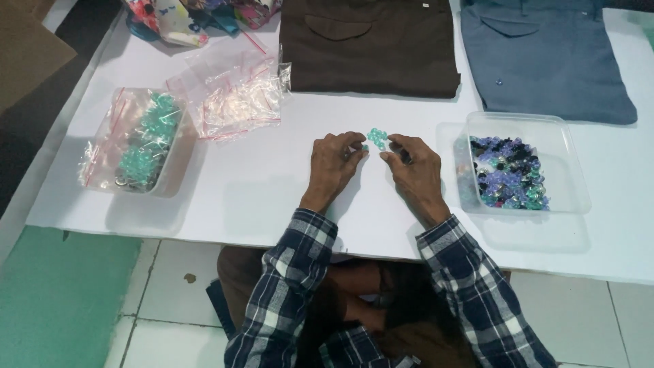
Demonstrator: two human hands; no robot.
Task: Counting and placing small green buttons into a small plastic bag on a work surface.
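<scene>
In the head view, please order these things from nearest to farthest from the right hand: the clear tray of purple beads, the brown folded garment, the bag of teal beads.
From the right hand:
1. Clear tray of purple beads, just to its right.
2. Brown folded garment, above it at the table's far side.
3. Bag of teal beads, far to the left.

The person wears a long-sleeved flannel shirt in a dark navy, white and grey plaid, the checks crossed by thin pale lines. Both sleeves reach down to the wrists, with buttoned cuffs. The hands, left [335,163] and right [417,172], are bare, without gloves.
</scene>
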